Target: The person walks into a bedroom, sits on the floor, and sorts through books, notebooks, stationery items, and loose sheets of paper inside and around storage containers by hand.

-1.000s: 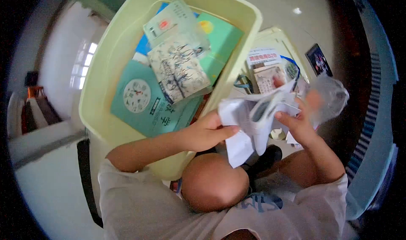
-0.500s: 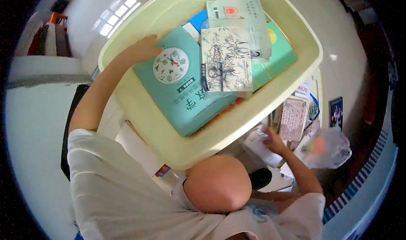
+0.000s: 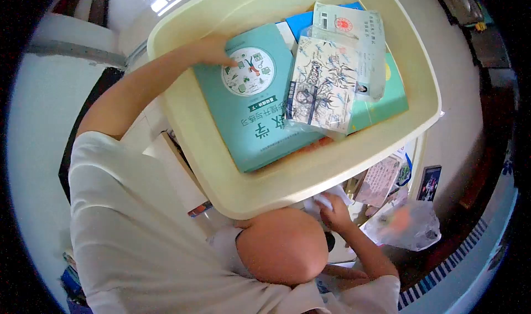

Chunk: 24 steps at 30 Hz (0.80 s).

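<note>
My left hand (image 3: 214,51) reaches over the side of a pale yellow plastic tub (image 3: 191,153). Its fingers rest on the upper left corner of a teal book (image 3: 243,112) with a round picture. Beside that book, a booklet with ink drawings (image 3: 321,84) in a clear sleeve overlaps a pale green certificate (image 3: 371,51) with a red seal. Under these lie a green book (image 3: 395,90) and something blue (image 3: 300,24). My right hand (image 3: 336,213), below the tub's near rim, closes around a crumpled white cloth or paper (image 3: 318,202), partly hidden.
My bent knee (image 3: 283,245) is close to the tub's near edge. To the right are a pink printed box or book (image 3: 379,178), a clear plastic bag (image 3: 412,225) with something orange inside, and a dark phone-like object (image 3: 430,183). A white sheet (image 3: 177,173) lies left.
My right hand has moved left and down with the white thing, closer to my knee. My left hand stays at the teal book's corner. The whole view has shifted, with the tub appearing further right.
</note>
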### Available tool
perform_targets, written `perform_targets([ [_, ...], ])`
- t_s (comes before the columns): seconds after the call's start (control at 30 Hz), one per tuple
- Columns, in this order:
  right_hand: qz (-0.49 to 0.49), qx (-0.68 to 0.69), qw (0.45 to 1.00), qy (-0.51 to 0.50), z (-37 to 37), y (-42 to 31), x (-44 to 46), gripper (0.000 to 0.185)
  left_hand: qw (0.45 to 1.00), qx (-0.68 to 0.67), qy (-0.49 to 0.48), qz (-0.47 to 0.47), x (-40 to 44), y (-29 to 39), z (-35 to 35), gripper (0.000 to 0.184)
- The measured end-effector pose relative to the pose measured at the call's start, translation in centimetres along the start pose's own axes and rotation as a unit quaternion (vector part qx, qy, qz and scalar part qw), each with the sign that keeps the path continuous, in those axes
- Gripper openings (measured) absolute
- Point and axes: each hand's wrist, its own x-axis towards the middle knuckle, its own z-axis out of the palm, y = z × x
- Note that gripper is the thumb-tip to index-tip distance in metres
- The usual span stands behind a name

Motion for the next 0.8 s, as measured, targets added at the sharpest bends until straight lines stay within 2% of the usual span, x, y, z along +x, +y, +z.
perform_targets([
  [0.03, -0.051, 0.029, 0.992, -0.114, -3.1, -2.6, 0.4, 0.037, 1.0, -0.001, 0.008, 0.023, 0.3, -0.5, 0.3, 0.069],
  [0.1, -0.32, 0.023, 0.946, -0.033, -6.8, -4.6, 0.9, 0.025, 0.998, 0.046, 0.03, 0.035, -0.3, 0.2, 0.6, 0.068],
  [0.13, -0.504, -0.089, 0.855, 0.089, -9.9, -7.2, 2.7, 0.017, 0.993, 0.097, 0.049, 0.05, -0.6, 0.9, 0.6, 0.067],
  [0.17, -0.502, -0.081, 0.86, 0.048, -12.9, -9.4, 3.6, 0.013, 0.993, 0.094, 0.052, 0.049, -1.7, 2.4, 0.5, 0.067],
  [0.2, -0.498, -0.065, 0.858, 0.109, -15.0, -10.7, 4.7, 0.015, 0.991, 0.084, 0.089, 0.043, -3.5, 4.5, 0.3, 0.066],
  [0.27, -0.336, -0.04, 0.934, 0.118, -17.2, -12.1, 6.7, 0.018, 0.989, 0.071, 0.125, 0.039, -4.2, 5.7, 0.3, 0.066],
  [0.37, -0.319, -0.075, 0.916, 0.231, -19.3, -15.4, 15.6, 0.019, 0.989, 0.041, 0.138, 0.045, -3.2, 4.7, -0.9, 0.062],
  [0.43, -0.321, -0.016, 0.922, 0.214, -18.3, -15.9, 22.0, 0.016, 0.99, -0.078, 0.11, 0.039, -1.9, 3.3, -2.2, 0.053],
  [0.47, -0.323, -0.005, 0.925, 0.198, -17.5, -16.1, 25.0, 0.015, 0.99, -0.076, 0.117, 0.036, -1.7, 2.8, -2.6, 0.053],
  [0.53, -0.334, -0.042, 0.929, 0.155, -15.7, -15.9, 30.6, 0.015, 0.989, -0.049, -0.073, 0.114, -0.6, 2.2, -3.0, 0.051],
  [0.57, -0.338, -0.047, 0.927, 0.152, -14.5, -15.2, 33.4, 0.015, 0.99, -0.003, -0.008, 0.142, -1.6, 2.9, -2.6, 0.042],
  [0.6, -0.275, -0.003, 0.951, 0.14, -13.2, -14.3, 36.1, 0.016, 0.983, 0.044, 0.057, 0.167, -3.8, 4.4, -1.7, 0.032],
  [0.63, -0.209, 0.043, 0.969, 0.126, -12.5, -14.0, 38.1, 0.017, 0.973, 0.04, 0.133, 0.186, -6.4, 5.8, -1.6, 0.026],
  [0.67, -0.211, 0.046, 0.97, 0.115, -12.6, -14.5, 39.5, 0.017, 0.959, 0.036, 0.203, 0.197, -8.9, 7.3, -2.0, 0.021],
  [0.73, -0.055, -0.005, 0.991, -0.12, -13.2, -15.2, 41.6, 0.028, 0.976, 0.009, 0.168, 0.135, -10.9, 8.9, -2.4, 0.019],
  [0.77, -0.142, -0.022, 0.978, -0.152, -13.3, -14.7, 42.3, 0.04, 0.979, 0.021, 0.161, 0.123, -11.4, 9.4, -2.2, 0.022],
  [0.8, -0.164, 0.002, 0.947, -0.276, -14.1, -15.1, 43.2, 0.042, 0.981, 0.032, 0.152, 0.113, -11.7, 9.7, -1.8, 0.026],
])
